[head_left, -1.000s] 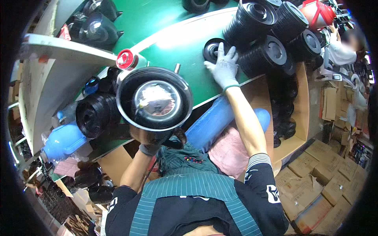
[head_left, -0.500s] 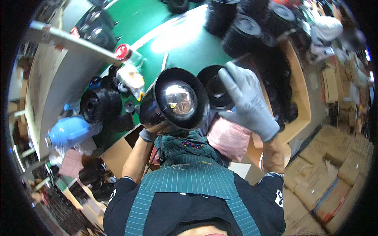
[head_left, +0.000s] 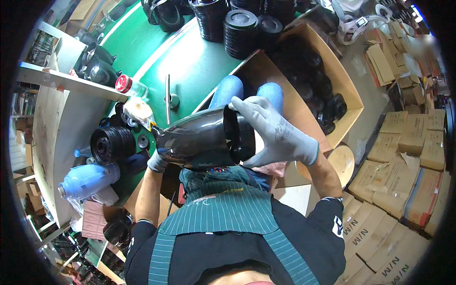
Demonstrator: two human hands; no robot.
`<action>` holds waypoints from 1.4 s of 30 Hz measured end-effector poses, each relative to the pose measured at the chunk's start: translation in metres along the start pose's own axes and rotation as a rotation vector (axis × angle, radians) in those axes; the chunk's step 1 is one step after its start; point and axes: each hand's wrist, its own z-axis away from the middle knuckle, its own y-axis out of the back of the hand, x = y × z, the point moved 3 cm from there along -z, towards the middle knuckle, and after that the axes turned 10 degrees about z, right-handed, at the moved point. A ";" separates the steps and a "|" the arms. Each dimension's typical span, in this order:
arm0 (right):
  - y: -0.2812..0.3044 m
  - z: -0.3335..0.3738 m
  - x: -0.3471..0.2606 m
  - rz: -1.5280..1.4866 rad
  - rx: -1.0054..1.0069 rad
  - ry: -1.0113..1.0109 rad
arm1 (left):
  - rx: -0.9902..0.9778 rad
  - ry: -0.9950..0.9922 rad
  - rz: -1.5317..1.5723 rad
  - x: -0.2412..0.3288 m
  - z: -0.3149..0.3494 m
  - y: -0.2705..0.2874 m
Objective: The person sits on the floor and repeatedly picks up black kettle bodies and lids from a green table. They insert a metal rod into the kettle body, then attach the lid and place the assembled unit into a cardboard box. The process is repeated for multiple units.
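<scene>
A glossy black jug body (head_left: 194, 137) lies sideways above my lap, its wide end toward the right. My left hand (head_left: 157, 162), gloved in grey, is closed round its narrow left end; most of those fingers are hidden beneath it. At the wide end, my right hand (head_left: 282, 135), also gloved, has thumb and fingers curved round the rim of a round black base piece (head_left: 245, 137). That piece sits against the jug's opening, slightly tilted, with a dark gap showing between them.
A cardboard box (head_left: 349, 95) of black round parts stands to the right. Stacks of black discs (head_left: 241, 33) are on the green table (head_left: 156, 61). Left are a red-lidded jar (head_left: 130, 87), a black ribbed stack (head_left: 112, 144) and a blue flask (head_left: 90, 180). Cartons (head_left: 399, 171) fill the right.
The jug body has swung from its opening facing up to lying sideways. My right hand, previously spread and empty, now holds the black base piece at the opening. The view has shifted.
</scene>
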 end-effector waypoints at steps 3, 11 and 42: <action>-0.006 0.004 0.006 -0.024 0.032 -0.012 | -0.030 -0.001 -0.048 -0.004 -0.002 0.004; 0.003 -0.001 -0.009 0.006 0.083 -0.069 | -0.070 0.015 0.033 -0.013 -0.013 -0.010; -0.037 0.011 -0.009 -0.509 0.357 -0.583 | 0.190 -0.387 -0.170 0.111 -0.044 -0.063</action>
